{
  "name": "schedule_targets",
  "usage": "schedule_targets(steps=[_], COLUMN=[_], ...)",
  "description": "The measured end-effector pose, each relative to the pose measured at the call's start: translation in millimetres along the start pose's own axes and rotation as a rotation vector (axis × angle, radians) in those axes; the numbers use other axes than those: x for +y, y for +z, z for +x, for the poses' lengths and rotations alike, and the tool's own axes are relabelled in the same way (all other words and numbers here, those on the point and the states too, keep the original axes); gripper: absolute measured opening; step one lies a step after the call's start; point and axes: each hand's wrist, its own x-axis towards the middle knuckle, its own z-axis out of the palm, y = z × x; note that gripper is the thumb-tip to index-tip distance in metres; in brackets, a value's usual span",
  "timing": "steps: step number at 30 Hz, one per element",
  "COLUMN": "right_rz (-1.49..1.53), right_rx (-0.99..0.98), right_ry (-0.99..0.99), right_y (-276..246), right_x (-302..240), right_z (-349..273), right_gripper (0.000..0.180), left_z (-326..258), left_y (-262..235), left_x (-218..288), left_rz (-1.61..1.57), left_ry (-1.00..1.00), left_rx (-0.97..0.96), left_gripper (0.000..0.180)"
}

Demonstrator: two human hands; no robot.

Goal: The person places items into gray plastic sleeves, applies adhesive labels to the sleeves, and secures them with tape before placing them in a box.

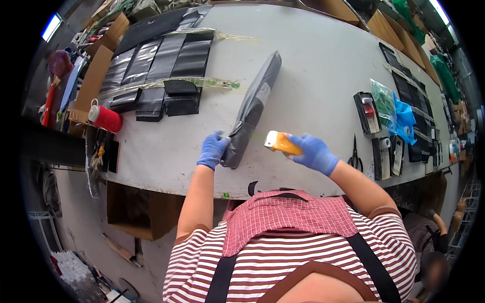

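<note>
The white tabletop ends just below the hands, with open room at upper centre; grey floor shows lower left. At centre, the left hand touches the grey package, grip unclear; the right hand holds an orange tool. Black packs crowd upper left, a blue bag the right.

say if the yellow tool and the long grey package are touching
Apart: the head view shows pale table between the yellow tool and the long grey package.

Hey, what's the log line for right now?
left hand: at grey package's near end | right hand: holding orange-and-white tool | black scissors: on table
</note>
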Motion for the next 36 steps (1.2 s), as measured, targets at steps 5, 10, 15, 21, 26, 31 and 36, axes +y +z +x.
schedule_targets(steps=[5, 10, 15, 21, 26, 31, 36], right_rz=[-0.242, -0.380, -0.103, 0.950, 0.168, 1.169, 1.307], right_rx=[-0.353, -0.729, -0.774, -0.280, 0.358, -0.437, -0.158], right_ry=[0.032, 0.042, 0.152, 0.623, 0.157, 0.520, 0.197], right_y=[-18.2, -19.9, -17.4, 6.9, 20.4, 49.6, 16.2], right_x=[-42.2, -73.3, -3.4, 139.0, 106.2, -10.4, -26.2], right_z=[67.5, 142.3, 135.5, 54.3, 43.9, 9.8, 16.4], right_gripper=[0.053, 0.032, 0.039, 0.046, 0.038, 0.077, 0.054], left_z=[-22.5, -15.0, 7.7, 36.0, 63.0, 85.5, 57.7], left_y=[56.0, 44.0, -3.0, 60.9, 40.3, 92.5, 116.9], left_x=[17.7, 19.9, -0.4, 51.1, 60.7, 5.3, 102.0], left_rz=[1.150, 1.167, 1.031, 0.972, 0.878, -0.398, -0.580], left_ry=[0.419, 0.268, 0.258, 0.085, -0.108, 0.099, 0.350], left_rx=[0.395, 0.243, 0.225, 0.422, 0.374, -0.082, -0.137], left_gripper=[0.084, 0.093, 0.091, 0.098, 0.110, 0.047, 0.062])
